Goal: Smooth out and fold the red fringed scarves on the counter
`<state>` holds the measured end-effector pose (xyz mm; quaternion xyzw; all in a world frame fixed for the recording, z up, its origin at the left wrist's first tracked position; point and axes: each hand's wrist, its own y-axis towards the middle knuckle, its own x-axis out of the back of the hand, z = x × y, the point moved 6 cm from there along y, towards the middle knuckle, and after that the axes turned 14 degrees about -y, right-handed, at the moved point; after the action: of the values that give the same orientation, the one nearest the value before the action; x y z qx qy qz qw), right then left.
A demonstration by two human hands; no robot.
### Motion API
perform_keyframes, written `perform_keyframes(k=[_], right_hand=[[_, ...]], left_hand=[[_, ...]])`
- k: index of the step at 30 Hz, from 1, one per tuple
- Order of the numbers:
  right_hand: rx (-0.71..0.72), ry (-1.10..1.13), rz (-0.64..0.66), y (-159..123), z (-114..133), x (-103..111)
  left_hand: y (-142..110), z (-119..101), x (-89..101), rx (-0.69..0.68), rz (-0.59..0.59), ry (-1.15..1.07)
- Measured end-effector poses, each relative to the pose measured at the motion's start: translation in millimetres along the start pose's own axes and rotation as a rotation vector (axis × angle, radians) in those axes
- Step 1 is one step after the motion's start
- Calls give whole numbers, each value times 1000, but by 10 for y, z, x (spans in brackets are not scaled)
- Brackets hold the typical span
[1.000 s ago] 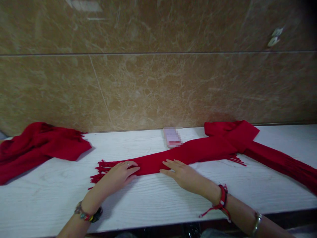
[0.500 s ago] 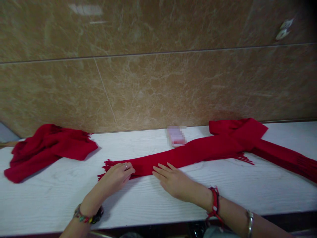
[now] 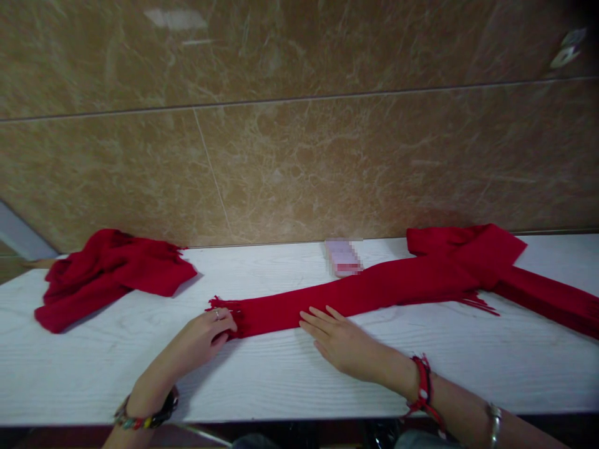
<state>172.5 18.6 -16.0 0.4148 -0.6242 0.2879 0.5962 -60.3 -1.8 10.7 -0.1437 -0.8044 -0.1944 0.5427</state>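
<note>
A long red scarf (image 3: 290,305) lies folded into a narrow strip across the white table. At its fringed left end, my left hand (image 3: 206,333) has its fingers curled and pinched on the fabric, covering part of the fringe. My right hand (image 3: 344,343) rests flat on the strip's near edge, fingers spread. Toward the right, the strip runs to a crossed, folded part (image 3: 486,252) of red cloth, with fringe showing below it. From there a narrower red length reaches the right edge of the view.
A second red cloth (image 3: 112,274) with fringe lies crumpled at the left of the white table (image 3: 281,386). Behind the strip is a small pale pink packet (image 3: 343,255), its face blurred. A brown tiled wall (image 3: 327,168) borders the table's far edge.
My left hand has slid left along the scarf to its fringed end, uncovering more of the strip. My right hand stays flat on the scarf. The view has shifted slightly.
</note>
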Motion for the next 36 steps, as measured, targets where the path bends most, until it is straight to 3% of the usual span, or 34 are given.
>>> perform_keyframes(k=[4, 9, 12, 17, 21, 23, 25, 27, 29, 31, 33, 36], right_hand=[[-14, 10, 37, 7, -6, 14], [-19, 16, 59, 145, 34, 135], [-7, 50, 58, 257, 90, 181], [16, 130, 109, 309, 136, 84], [11, 146, 84, 286, 128, 31], [3, 146, 74, 282, 126, 20], [-2, 145, 70, 283, 128, 15], [-6, 145, 63, 285, 131, 15], [-9, 149, 54, 284, 132, 18], [-11, 153, 48, 280, 134, 21], [-11, 155, 48, 275, 138, 25], [-13, 157, 51, 269, 143, 37]], left_hand=[[-19, -106, 25, -16, -2, 0], [78, -281, 30, -88, -90, -14], [123, -259, -20, -70, -78, 5], [-52, 114, 23, 61, -26, 42], [-326, 536, 233, 200, -35, 191], [-383, 623, 367, 267, -100, 272], [-322, 503, 441, 239, -171, 277], [-161, 208, 397, 106, -184, 177], [12, -85, 246, 9, -97, 45], [109, -233, 108, 0, -29, 20], [84, -175, 52, 55, -14, 53], [-166, 188, 122, 196, -15, 172]])
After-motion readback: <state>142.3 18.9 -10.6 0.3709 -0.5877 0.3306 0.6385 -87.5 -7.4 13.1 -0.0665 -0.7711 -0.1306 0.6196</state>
